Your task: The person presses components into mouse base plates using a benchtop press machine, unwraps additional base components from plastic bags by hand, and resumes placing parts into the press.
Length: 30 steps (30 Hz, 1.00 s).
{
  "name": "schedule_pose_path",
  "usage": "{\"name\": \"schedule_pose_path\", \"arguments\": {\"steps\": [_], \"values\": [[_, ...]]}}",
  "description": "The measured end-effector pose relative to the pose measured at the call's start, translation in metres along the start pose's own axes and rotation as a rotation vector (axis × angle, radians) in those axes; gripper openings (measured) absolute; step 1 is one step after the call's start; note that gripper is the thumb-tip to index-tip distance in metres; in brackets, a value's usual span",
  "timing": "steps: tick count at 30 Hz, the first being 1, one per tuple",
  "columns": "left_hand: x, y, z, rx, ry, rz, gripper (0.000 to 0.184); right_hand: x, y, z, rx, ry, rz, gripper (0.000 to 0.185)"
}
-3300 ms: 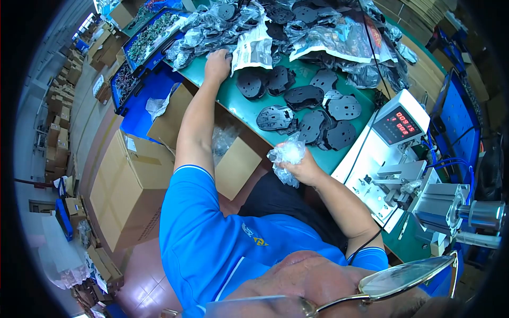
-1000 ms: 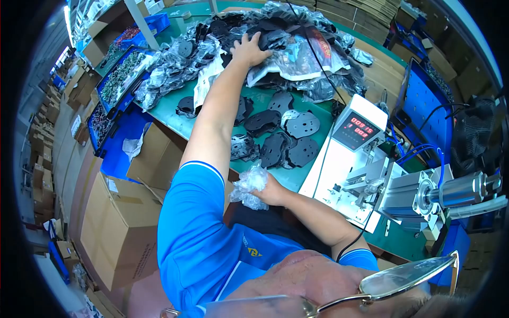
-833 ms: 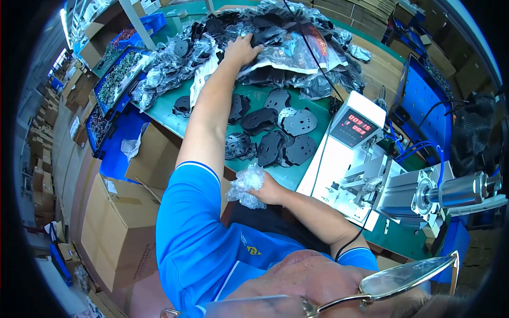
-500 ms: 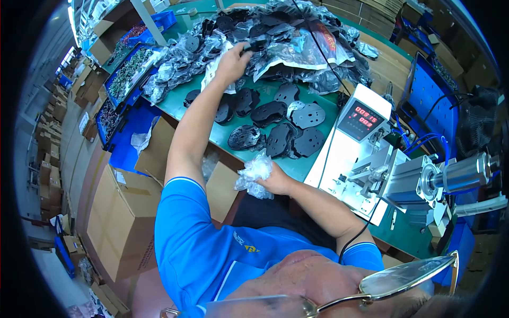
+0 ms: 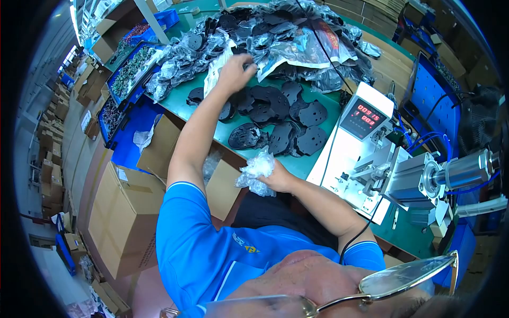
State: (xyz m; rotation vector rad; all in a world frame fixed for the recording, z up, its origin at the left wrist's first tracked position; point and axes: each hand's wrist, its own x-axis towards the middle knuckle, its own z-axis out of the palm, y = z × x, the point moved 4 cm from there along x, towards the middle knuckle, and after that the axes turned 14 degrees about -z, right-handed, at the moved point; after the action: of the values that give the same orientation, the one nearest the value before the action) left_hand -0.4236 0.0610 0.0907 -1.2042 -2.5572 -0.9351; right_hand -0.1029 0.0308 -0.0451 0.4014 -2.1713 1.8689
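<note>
My left hand (image 5: 236,73) is over the far side of the green table, its fingers apart and bent, with nothing plainly held. Just below it, several flat black plastic plates with small holes (image 5: 269,104) lie in loose overlapping stacks. A heap of black parts in clear bags (image 5: 196,59) is beyond the hand, with a white plastic sheet (image 5: 216,66) beside the wrist. Near the table's front edge, my right hand (image 5: 278,178) is closed around a bunch of crumpled clear plastic bags (image 5: 257,170).
On the right stands a press fixture with a metal cylinder (image 5: 466,172) and a red-digit counter box (image 5: 366,114). A black cable crosses the bagged heap. Blue bins of small parts (image 5: 130,71) and an open cardboard box (image 5: 127,217) are on the left.
My left hand has drawn back from the bagged heap toward me, and the black part it held has left its fingers. Another black plate now overlaps the stacks. My right hand barely moved.
</note>
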Motion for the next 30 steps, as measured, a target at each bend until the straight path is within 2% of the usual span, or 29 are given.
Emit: {"name": "schedule_pose_path", "arguments": {"steps": [1,3,4,6,7,10,11,13,15,16,19,20,23,24,26,27,29,30], "values": [[0.015,-0.004,0.0,0.253,0.146,0.051,0.05,-0.001,0.0,0.002,0.002,0.003,0.003,0.043],[0.028,-0.02,0.017,0.537,0.408,0.066,0.049,0.0,-0.003,0.001,0.038,0.045,-0.027,0.04],[0.035,-0.026,0.02,0.536,0.408,0.065,0.049,-0.001,-0.003,0.002,0.037,0.043,-0.026,0.04],[0.045,-0.036,0.035,0.661,0.046,0.013,0.041,-0.001,-0.001,0.002,0.093,0.058,-0.005,0.039],[0.045,-0.032,0.035,0.659,0.045,0.016,0.041,-0.001,-0.001,0.001,0.091,0.061,-0.005,0.039],[0.023,-0.013,0.029,0.595,0.007,0.141,0.022,0.0,-0.002,0.001,0.064,0.031,-0.015,0.041],[0.008,-0.007,0.025,0.595,0.004,0.142,0.022,0.0,-0.003,0.001,0.071,0.032,-0.006,0.041],[-0.026,0.013,0.017,0.409,-0.109,0.186,0.027,0.0,-0.002,0.003,0.083,0.028,0.003,0.041],[-0.051,0.023,0.019,0.255,-0.323,0.218,0.038,-0.001,0.0,0.003,0.107,0.055,0.005,0.041],[-0.059,0.03,0.015,0.168,-0.433,0.181,0.051,0.0,0.0,0.003,0.105,0.049,0.004,0.041],[-0.048,0.038,0.005,0.041,-0.374,0.111,0.056,-0.002,-0.001,0.002,0.08,0.063,-0.005,0.041],[-0.032,0.038,0.001,-0.002,-0.338,-0.064,0.059,-0.002,0.0,0.003,0.106,0.062,0.003,0.041],[0.027,0.01,0.019,0.005,0.08,-0.025,0.048,-0.001,0.0,0.004,0.139,0.061,0.02,0.041],[0.044,0.009,0.021,0.003,0.08,-0.022,0.048,-0.001,-0.001,0.003,0.143,0.058,0.027,0.04],[0.072,-0.004,0.025,-0.183,0.079,-0.412,0.038,-0.002,-0.001,0.004,0.134,0.073,0.014,0.04],[0.081,-0.003,0.029,-0.189,0.078,-0.405,0.038,-0.002,0.0,0.004,0.13,0.085,0.0,0.04],[0.093,-0.006,0.044,0.105,0.247,-0.175,0.048,-0.001,0.0,0.002,0.067,0.071,-0.045,0.038],[0.108,-0.023,0.069,0.151,0.14,-0.012,0.07,-0.001,0.001,0.002,0.063,0.06,-0.039,0.037]]}}
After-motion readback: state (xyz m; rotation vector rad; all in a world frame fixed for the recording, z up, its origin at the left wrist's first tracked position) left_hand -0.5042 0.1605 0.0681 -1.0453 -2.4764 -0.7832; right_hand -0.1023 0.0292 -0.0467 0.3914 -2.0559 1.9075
